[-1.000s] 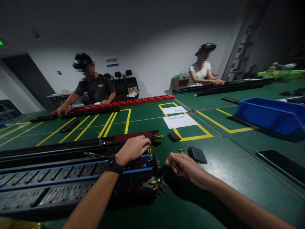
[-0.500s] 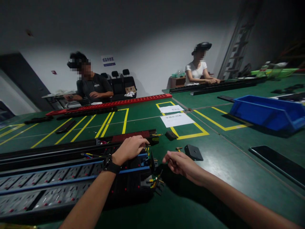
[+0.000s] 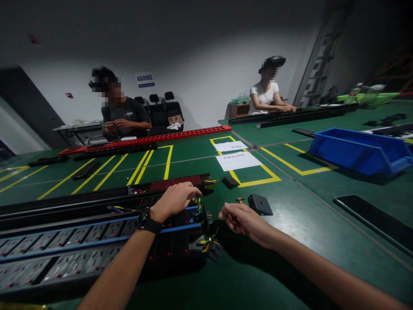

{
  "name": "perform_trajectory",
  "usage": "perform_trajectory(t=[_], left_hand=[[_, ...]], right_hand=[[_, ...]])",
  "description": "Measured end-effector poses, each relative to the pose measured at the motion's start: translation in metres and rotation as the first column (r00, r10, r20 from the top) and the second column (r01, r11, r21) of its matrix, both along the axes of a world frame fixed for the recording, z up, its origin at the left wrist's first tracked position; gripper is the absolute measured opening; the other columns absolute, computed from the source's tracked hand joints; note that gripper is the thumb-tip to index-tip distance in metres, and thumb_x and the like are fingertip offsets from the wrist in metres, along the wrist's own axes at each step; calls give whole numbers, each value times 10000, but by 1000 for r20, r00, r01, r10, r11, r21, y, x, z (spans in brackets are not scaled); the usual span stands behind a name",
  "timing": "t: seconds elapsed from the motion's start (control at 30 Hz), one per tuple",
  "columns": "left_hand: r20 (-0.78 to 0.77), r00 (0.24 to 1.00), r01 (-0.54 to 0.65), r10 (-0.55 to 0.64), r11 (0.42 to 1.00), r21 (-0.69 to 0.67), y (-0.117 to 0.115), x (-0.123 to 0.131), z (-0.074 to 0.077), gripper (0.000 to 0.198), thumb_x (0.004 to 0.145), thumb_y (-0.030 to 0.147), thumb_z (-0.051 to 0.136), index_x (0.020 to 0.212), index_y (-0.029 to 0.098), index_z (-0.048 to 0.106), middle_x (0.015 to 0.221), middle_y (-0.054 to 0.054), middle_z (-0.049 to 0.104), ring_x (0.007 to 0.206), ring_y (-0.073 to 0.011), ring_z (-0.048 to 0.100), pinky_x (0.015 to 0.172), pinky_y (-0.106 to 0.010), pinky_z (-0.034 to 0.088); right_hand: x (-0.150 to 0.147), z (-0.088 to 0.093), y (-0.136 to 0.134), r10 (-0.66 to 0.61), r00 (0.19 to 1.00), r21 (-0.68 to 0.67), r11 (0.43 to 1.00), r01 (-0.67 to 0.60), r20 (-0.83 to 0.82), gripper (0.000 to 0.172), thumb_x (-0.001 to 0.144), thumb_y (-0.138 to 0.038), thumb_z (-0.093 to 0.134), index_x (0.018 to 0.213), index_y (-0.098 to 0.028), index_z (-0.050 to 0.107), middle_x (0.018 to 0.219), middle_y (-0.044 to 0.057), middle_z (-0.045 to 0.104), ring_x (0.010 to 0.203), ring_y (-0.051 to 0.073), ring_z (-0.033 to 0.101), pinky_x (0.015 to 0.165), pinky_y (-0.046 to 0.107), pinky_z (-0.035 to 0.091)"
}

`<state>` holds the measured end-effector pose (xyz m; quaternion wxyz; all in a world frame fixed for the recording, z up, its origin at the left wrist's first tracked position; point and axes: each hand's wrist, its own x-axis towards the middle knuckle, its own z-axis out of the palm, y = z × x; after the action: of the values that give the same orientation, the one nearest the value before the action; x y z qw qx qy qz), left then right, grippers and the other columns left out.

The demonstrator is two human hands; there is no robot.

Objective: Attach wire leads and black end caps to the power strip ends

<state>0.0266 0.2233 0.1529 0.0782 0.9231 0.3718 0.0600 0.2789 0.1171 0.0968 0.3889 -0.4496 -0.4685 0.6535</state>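
My left hand [image 3: 176, 199], with a black watch on the wrist, lies palm down over the end of a power strip [image 3: 97, 231] with blue edges. Its fingers bend over the strip near a dark upright end plate [image 3: 204, 218]. Just right of that end, my right hand [image 3: 241, 218] is closed with thumb and forefinger together; whatever it may hold is hidden. A second power strip [image 3: 77, 268] lies nearer to me, yellow-green wires [image 3: 204, 243] sticking out of its end. Behind my right hand are a black end cap [image 3: 260, 204] and a small brass-ended wire [image 3: 240, 199].
Another black strip housing [image 3: 174, 183] lies behind, beside a small black block [image 3: 230, 181]. White paper sheets [image 3: 238, 161] lie on the green table. To the right are a blue bin [image 3: 358, 150] and a phone [image 3: 374, 219]. Two people work across the table near a red rail [image 3: 145, 141].
My hands keep nearly the same pose; the view has shifted slightly. The person at the left has brought both hands together.
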Motion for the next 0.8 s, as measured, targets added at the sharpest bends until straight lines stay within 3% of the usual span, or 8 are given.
perform_trajectory(t=[0.23,0.8], left_hand=[[-39,999,22,-21,999,35,0,1,-1,368,989,71,610,1274,243,765,1213,-79,738,1105,-279,719,885,-366,554],[-127,992,-15,25,996,83,-4,5,4,241,1042,135,614,1221,238,739,1199,-66,729,1073,-273,728,862,-345,562]], right_hand=[[0,0,0,3,1000,13,1000,-3,15,607,837,-821,708,878,-216,735,674,-4,552,607,139,435,576,304,256],[0,0,0,-3,1000,11,1000,3,15,694,779,-886,720,878,-199,735,663,-12,558,600,129,436,569,295,254]])
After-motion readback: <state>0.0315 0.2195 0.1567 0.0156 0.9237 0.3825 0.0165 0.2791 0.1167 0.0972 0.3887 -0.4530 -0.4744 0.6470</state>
